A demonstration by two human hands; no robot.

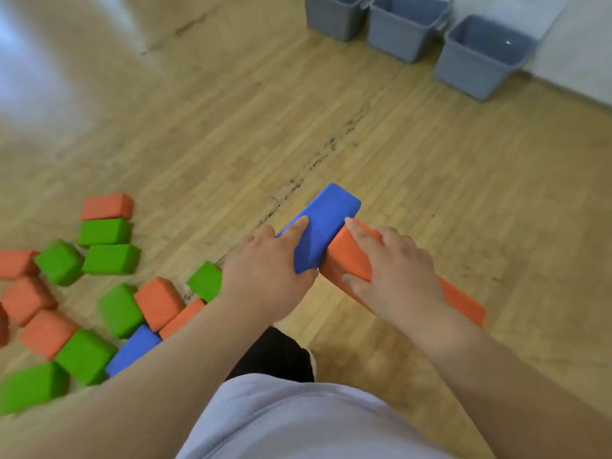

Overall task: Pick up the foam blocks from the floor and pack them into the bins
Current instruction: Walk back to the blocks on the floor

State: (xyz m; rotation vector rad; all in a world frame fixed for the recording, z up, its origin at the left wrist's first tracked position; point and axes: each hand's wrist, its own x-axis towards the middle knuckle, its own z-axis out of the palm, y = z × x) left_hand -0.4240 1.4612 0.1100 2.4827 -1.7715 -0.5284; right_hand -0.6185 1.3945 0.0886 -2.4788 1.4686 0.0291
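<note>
Now both hands hold blocks in the air above the wooden floor (430, 160). The left hand (265, 279) grips a long blue foam block (326, 220): its fingers (298, 228) lie curled over the upper face and the thumb presses at the near end, so they are clamped on this block. The right hand (397, 273) grips a long orange foam block (349, 260) in a similar way, its fingers (359, 235) bent over the upper edge and the thumb on the side face, clamped as well; the rest of this block passes under the wrist and comes out behind it, on the outer side of the forearm. The two held blocks touch each other between the two hands, and the blue one points away from the person, just left of the right fingers. Well to the left of the left fingers, and nearer to the person, many loose blocks lie together on the floor: green blocks (109, 260), orange blocks (159, 301) and one blue block (132, 349) that is partly covered by the left forearm. Some of them touch, others lie a little apart, and they are somewhat blurred. Far ahead of the fingers of both hands, three grey-blue plastic bins (480, 58) stand side by side near a pale wall, their open tops upward. Directly below the hands a dark-clothed leg (275, 356) and a pale shirt (298, 422) are visible.
</note>
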